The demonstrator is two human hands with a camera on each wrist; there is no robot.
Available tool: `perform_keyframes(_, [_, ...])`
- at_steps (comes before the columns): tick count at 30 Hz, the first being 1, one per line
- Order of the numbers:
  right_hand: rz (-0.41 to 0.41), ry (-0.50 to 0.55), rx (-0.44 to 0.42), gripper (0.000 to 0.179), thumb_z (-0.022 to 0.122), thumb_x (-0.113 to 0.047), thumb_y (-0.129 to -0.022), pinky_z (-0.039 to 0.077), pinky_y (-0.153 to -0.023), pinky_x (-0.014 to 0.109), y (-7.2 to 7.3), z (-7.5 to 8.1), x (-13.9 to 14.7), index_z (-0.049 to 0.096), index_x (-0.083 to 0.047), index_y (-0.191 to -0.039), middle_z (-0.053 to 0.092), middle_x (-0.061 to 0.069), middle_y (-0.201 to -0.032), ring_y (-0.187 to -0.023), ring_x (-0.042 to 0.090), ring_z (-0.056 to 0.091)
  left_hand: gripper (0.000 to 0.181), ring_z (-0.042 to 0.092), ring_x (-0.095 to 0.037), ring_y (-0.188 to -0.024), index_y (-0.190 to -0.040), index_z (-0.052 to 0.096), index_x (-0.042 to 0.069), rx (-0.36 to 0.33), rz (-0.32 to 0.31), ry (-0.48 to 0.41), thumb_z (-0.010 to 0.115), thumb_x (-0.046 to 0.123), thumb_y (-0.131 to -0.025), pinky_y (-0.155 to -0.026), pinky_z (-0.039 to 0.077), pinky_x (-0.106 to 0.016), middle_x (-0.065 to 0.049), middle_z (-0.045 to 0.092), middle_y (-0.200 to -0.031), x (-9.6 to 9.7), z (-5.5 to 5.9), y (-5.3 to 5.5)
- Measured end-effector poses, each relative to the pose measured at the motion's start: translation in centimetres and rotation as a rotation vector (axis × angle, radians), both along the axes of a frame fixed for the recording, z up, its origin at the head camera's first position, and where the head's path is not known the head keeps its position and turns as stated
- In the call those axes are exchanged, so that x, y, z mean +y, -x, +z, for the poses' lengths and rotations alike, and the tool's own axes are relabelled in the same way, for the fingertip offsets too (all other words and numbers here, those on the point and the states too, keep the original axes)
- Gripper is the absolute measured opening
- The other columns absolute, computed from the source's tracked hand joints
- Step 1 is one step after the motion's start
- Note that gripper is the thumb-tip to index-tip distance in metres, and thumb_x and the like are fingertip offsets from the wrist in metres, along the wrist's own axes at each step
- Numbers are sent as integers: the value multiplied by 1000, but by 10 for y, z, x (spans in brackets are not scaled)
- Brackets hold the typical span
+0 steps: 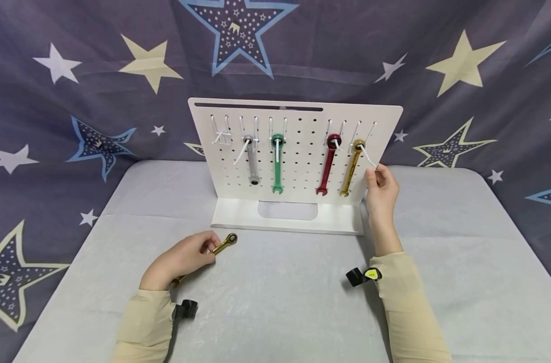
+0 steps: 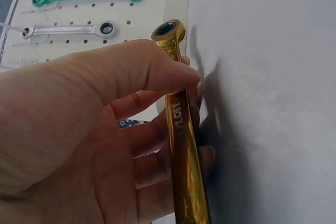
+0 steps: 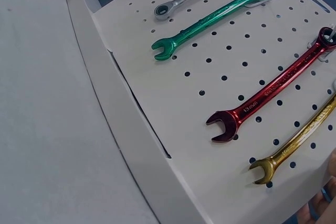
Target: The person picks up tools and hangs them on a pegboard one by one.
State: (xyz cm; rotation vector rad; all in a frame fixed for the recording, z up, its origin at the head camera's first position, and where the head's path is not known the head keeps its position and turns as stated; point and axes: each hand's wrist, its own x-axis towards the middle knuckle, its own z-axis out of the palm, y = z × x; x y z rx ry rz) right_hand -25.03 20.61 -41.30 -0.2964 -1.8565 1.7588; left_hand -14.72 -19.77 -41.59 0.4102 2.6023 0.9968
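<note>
My left hand (image 1: 184, 259) pinches a gold ratchet wrench (image 2: 181, 129) between thumb and fingers, just above the table in front of the pegboard's left part. Its ring end points away from me, toward the board. My right hand (image 1: 382, 194) grips the right edge of the white pegboard (image 1: 298, 166), thumb in front, fingers partly hidden behind. On the board's hooks hang a silver wrench (image 1: 252, 164), a green wrench (image 1: 277, 166), a red wrench (image 1: 328, 166) and another gold wrench (image 1: 350, 170), nearest to the right hand.
At the board's far left an unused white hook (image 1: 221, 135) shows. The board's base ledge (image 1: 239, 217) rests on the pale table (image 1: 275, 302). Behind hangs a dark cloth (image 1: 329, 60) with stars. Black camera mounts (image 1: 184, 309) sit at both wrists.
</note>
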Motion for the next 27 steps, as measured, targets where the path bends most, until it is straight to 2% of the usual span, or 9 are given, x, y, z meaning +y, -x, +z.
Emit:
perform_keyframes(8, [3, 7, -15, 31, 64, -18, -95, 43, -74, 18, -1, 0, 0, 62, 6, -113, 57, -15, -80, -80, 3, 53, 13, 50, -19, -83, -105, 57, 6, 15, 24, -17, 62, 1, -94, -74, 42, -36, -3, 55, -91, 1, 6, -4])
perform_keyframes(15, [2, 19, 1, 26, 64, -15, -95, 43, -75, 18, -1, -1, 0, 63, 6, -110, 58, -15, -79, -80, 3, 53, 14, 55, -19, -87, -111, 61, 9, 46, 41, -7, 61, 9, -98, -79, 45, -40, -3, 60, -95, 7, 14, -6])
perform_keyframes(22, [3, 15, -1, 29, 64, -19, -94, 43, -75, 19, 1, 0, 0, 63, 5, -110, 58, -16, -80, -81, 3, 54, 15, 56, -17, -79, -114, 63, 12, 140, 114, -30, 60, 12, -99, -65, 46, -35, -4, 62, -97, 9, 25, -6])
perform_keyframes(27, [11, 19, 2, 32, 64, -20, -94, 43, -77, 19, 1, 0, 0, 63, 7, -112, 59, -16, -81, -83, 3, 54, 12, 57, -21, -86, -112, 63, 14, 223, 176, -14, 58, 13, -101, -70, 44, -36, -2, 63, -98, 12, 34, -5])
